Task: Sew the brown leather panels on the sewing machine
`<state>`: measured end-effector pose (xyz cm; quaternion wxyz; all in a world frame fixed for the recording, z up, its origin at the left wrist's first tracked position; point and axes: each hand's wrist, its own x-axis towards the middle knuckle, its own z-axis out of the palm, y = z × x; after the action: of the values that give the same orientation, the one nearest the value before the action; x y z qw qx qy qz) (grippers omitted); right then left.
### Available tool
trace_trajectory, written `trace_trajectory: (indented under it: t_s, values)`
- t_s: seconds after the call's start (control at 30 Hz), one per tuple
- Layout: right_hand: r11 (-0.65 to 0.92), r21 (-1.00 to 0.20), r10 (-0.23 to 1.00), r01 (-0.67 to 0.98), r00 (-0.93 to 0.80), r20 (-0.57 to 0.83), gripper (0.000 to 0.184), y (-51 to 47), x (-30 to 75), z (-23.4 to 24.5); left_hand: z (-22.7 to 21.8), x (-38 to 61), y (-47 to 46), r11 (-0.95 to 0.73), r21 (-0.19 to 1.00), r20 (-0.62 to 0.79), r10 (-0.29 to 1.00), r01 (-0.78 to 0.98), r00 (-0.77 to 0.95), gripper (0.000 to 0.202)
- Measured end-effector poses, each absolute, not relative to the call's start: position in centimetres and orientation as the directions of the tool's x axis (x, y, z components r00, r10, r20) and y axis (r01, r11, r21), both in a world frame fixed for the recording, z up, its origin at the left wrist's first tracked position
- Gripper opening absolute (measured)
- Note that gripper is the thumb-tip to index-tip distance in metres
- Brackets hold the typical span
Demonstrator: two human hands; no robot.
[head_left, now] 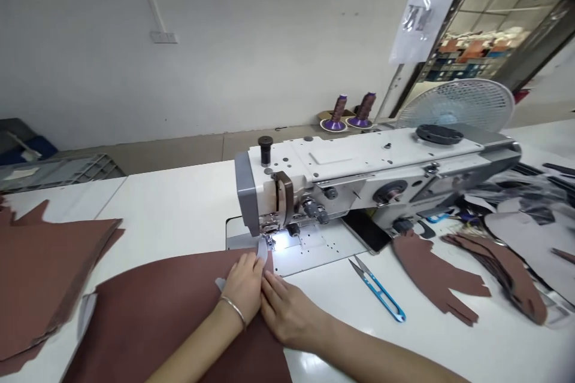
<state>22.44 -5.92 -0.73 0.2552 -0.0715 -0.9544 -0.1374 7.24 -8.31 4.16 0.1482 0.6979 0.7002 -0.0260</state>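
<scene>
A large brown leather-like sheet [179, 311] lies on the white table, its far right corner beside the needle area of the sewing machine [350, 167]. A pale grey strip [262, 248] runs along that corner, under the presser foot's left side. My left hand [242, 284], with a bangle at the wrist, is closed on the strip over the sheet. Right beside it, my right hand [287, 311] has its fingers together, gripping the sheet's right edge; its fingertips are partly hidden. The machine's lamp lights the metal plate [314, 245].
Blue thread snips [380, 290] and a dark phone [367, 230] lie to the right. Brown cut pieces [435, 275] lie beyond them. More stacked brown sheets [49, 275] are at left. Two thread spools [338, 112] and a fan [458, 105] stand behind the machine.
</scene>
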Motion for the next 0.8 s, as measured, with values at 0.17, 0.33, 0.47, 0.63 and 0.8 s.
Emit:
trace_trajectory:
  t_s: [0.17,0.33,0.47,0.63,0.8]
  values:
    - [0.957,0.197,0.076,0.211,-0.842,0.534,0.031,-5.3,22.3,-0.3,4.4,7.0,-8.6,0.000,0.252,-0.280,0.957,0.968,0.073,0.044]
    - [0.965,0.160,0.089,0.206,-0.836,0.541,0.027,-4.9,22.0,0.0,5.0,6.6,-7.4,0.000,0.243,-0.364,0.927,0.970,0.091,0.061]
    - [0.971,0.139,0.090,0.195,-0.837,0.540,0.027,-4.6,22.1,0.1,5.3,6.2,-6.6,-0.055,0.239,-0.392,0.908,0.969,0.148,0.063]
    - [0.977,0.084,0.120,0.198,-0.827,0.549,0.023,-3.6,22.2,-0.2,5.3,6.2,-5.6,-0.091,0.233,-0.374,0.911,0.968,0.175,0.057]
    - [0.979,0.057,0.132,0.198,-0.816,0.563,0.020,-2.8,22.3,-0.2,5.4,6.4,-4.4,-0.121,0.258,-0.367,0.905,0.959,0.213,0.052]
